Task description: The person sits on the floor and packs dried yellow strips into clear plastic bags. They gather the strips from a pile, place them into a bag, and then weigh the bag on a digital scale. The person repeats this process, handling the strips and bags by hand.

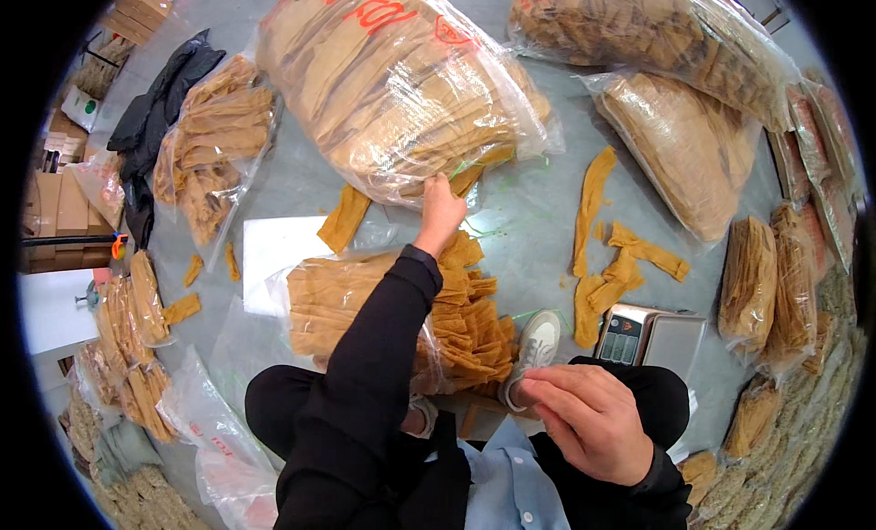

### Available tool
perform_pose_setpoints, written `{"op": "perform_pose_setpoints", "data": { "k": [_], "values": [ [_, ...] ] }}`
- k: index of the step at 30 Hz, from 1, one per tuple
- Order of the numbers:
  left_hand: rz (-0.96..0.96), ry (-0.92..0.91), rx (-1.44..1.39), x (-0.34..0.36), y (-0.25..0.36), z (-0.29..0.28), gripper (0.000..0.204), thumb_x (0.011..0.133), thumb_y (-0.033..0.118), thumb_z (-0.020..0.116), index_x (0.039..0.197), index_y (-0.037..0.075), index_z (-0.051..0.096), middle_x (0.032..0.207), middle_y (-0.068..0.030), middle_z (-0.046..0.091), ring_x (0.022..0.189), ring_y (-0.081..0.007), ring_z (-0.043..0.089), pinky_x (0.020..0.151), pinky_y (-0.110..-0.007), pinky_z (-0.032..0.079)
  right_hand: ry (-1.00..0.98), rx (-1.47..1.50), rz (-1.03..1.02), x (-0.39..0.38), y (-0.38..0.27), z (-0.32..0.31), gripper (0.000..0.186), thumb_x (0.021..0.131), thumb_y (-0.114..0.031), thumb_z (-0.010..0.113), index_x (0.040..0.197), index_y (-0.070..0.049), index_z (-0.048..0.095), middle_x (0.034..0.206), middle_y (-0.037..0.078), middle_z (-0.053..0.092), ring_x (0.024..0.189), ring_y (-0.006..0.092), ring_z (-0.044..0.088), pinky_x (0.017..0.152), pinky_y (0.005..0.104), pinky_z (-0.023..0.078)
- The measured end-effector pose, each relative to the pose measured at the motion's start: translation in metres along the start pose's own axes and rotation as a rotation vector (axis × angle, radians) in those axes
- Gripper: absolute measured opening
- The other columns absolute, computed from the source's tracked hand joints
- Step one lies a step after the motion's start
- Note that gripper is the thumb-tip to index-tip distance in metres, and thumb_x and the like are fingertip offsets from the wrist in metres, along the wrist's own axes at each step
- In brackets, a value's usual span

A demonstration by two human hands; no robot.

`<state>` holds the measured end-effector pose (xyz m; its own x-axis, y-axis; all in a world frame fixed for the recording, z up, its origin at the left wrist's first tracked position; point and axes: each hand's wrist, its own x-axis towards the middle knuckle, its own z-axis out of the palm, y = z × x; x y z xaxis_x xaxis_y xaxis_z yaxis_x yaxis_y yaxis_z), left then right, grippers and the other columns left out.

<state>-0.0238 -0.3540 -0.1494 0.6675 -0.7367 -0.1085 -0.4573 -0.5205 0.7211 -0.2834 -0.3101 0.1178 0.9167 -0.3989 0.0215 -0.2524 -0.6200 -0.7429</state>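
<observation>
My left hand [442, 212] reaches forward and is closed at the near edge of a large clear plastic bag [401, 92] packed with flat, tan-brown dried strips; its fingertips are partly hidden. Strips [345, 218] stick out beneath that bag. Under my left forearm lies a smaller clear bag [342, 288] of the same strips, its mouth facing right, with strips [470, 325] fanning out of it. My right hand [589, 420] hovers over my right knee, fingers loosely bent, thumb apart, nothing visible in it. Nearest to it is a digital scale [671, 338] with a steel plate.
Loose strips [593, 220] lie on the grey floor right of the large bag. More filled bags [675, 146] stand at the right and a bag [214, 133] at the left. A white sheet [283, 242], a black plastic bag [169, 92] and crumpled clear bags [219, 430] lie leftward.
</observation>
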Motion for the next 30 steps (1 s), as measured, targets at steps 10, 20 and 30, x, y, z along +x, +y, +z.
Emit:
{"op": "perform_pose_setpoints", "data": {
  "k": [10,20,30],
  "values": [
    [-0.082,0.166,-0.104,-0.023,0.014,0.034,0.056,0.072,-0.002,0.052,0.123,-0.014,0.032,0.118,-0.0316,0.036,0.109,-0.0447,0.043,0.093,-0.041,0.038,0.011,-0.013,0.033,-0.009,0.004,-0.002,0.033,0.071,-0.001,0.064,0.104,-0.001,0.060,0.102,0.010,0.061,0.091,0.0243,0.060,0.076,0.0323,0.048],
    [-0.233,0.191,-0.456,-0.020,-0.004,0.059,0.071,0.071,-0.001,0.058,0.129,-0.010,0.018,0.119,-0.0282,0.043,0.102,-0.0380,0.050,0.090,-0.041,0.039,-0.008,-0.045,0.066,-0.012,0.001,-0.004,0.030,0.072,-0.002,0.066,0.102,-0.002,0.061,0.100,0.009,0.062,0.091,0.0238,0.060,0.076,0.0324,0.047],
    [-0.480,-0.163,-0.750,-0.002,-0.015,0.046,0.026,0.085,0.011,0.048,0.109,-0.001,0.049,0.086,-0.0155,0.061,0.063,-0.0230,0.061,0.049,-0.034,0.046,-0.037,-0.026,0.068,-0.009,0.007,-0.003,0.029,0.072,0.000,0.064,0.100,-0.001,0.060,0.099,0.012,0.062,0.087,0.0281,0.061,0.074,0.0357,0.048]
  ]
}}
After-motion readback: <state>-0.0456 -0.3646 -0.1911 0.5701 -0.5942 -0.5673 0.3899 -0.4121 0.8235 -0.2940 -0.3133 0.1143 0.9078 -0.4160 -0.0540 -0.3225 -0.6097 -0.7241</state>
